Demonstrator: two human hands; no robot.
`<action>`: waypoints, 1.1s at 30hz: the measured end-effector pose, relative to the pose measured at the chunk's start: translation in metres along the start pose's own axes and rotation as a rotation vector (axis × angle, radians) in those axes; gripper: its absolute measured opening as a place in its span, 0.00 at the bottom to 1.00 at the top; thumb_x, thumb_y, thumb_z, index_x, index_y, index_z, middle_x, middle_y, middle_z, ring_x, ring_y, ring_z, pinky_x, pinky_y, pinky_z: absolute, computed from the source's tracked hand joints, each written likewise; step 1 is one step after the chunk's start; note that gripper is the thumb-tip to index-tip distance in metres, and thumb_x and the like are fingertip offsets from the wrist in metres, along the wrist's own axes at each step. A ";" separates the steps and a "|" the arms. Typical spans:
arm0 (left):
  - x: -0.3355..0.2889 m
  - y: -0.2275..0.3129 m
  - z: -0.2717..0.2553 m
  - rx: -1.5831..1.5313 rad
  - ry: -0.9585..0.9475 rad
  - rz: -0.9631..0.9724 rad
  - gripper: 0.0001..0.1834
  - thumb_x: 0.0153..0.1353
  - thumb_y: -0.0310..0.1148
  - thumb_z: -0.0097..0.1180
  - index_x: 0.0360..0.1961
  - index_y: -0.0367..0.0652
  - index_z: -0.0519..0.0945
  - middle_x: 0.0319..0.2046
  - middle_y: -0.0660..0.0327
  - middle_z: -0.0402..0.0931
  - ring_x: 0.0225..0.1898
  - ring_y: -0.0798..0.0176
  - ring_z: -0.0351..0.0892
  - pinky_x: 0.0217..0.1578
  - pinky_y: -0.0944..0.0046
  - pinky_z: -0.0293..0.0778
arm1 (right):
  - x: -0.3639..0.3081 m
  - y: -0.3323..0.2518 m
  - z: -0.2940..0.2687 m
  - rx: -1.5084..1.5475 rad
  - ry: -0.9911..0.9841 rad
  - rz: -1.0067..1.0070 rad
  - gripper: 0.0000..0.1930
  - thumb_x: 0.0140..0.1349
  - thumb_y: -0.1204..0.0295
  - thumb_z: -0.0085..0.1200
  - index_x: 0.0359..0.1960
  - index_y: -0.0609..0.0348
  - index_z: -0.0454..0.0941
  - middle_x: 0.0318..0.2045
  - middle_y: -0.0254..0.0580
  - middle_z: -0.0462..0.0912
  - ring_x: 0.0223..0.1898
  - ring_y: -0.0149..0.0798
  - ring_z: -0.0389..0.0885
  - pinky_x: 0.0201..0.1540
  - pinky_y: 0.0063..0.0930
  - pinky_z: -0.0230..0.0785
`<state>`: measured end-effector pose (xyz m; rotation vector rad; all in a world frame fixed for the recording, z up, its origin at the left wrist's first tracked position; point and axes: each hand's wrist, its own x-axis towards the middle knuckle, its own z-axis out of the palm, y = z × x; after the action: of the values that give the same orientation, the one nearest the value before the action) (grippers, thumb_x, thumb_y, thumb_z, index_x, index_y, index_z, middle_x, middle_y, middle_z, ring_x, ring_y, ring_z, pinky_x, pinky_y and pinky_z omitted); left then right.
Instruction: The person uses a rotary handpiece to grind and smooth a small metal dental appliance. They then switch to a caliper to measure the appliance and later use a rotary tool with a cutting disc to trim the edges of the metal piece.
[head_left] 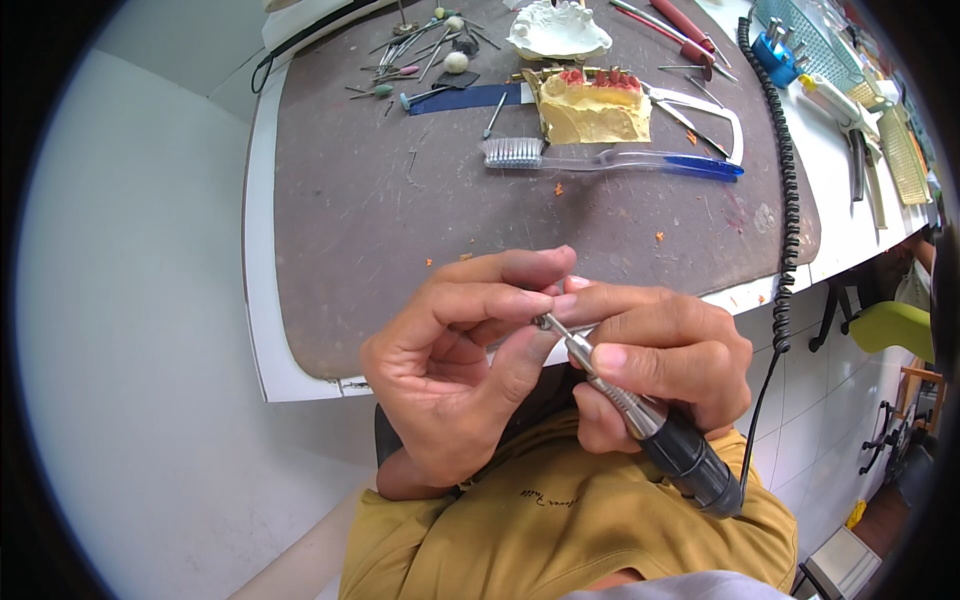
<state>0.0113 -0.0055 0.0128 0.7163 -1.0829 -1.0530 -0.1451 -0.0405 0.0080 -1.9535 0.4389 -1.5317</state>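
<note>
My right hand (668,350) is wrapped round a rotary handpiece (625,405), silver at the front and black at the back, its tip angled up and to the left. Thumb and fingers of my left hand (455,360) pinch a small metal piece (543,322) right at that tip. Most of the piece is hidden by the fingertips, so its shape cannot be made out. Both hands are close together, in front of the bench's near edge and above my lap.
On the brown bench mat (360,230) lie a toothbrush (610,158), a yellow dental model (595,110) with red parts, a white plaster cast (560,30) and several rotary burs (410,60). A white caliper-like gauge (735,120) is beside the model. A coiled black cord (785,190) hangs at right.
</note>
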 end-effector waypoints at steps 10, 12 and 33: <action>-0.001 -0.002 -0.001 0.009 -0.005 0.008 0.09 0.58 0.14 0.57 0.41 0.32 0.77 0.46 0.44 0.78 0.53 0.49 0.78 0.53 0.56 0.77 | 0.000 0.001 0.004 -0.006 0.053 -0.030 0.15 0.54 0.73 0.67 0.41 0.61 0.76 0.27 0.46 0.80 0.38 0.52 0.86 0.42 0.43 0.81; -0.001 -0.003 0.000 -0.006 -0.003 0.007 0.09 0.59 0.14 0.57 0.41 0.32 0.77 0.46 0.44 0.78 0.53 0.48 0.78 0.53 0.55 0.77 | 0.000 0.004 0.009 0.011 0.132 -0.044 0.13 0.53 0.74 0.68 0.36 0.64 0.78 0.27 0.48 0.82 0.36 0.50 0.87 0.37 0.38 0.82; -0.001 0.000 0.009 -0.048 0.081 -0.023 0.09 0.60 0.17 0.58 0.41 0.33 0.76 0.43 0.46 0.78 0.50 0.53 0.79 0.51 0.60 0.79 | 0.000 0.005 0.004 -0.003 0.155 -0.068 0.16 0.50 0.75 0.69 0.39 0.62 0.78 0.30 0.46 0.82 0.39 0.52 0.86 0.44 0.44 0.81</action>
<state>0.0033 -0.0042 0.0158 0.7280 -0.9789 -1.0573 -0.1412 -0.0433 0.0040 -1.8762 0.4435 -1.7344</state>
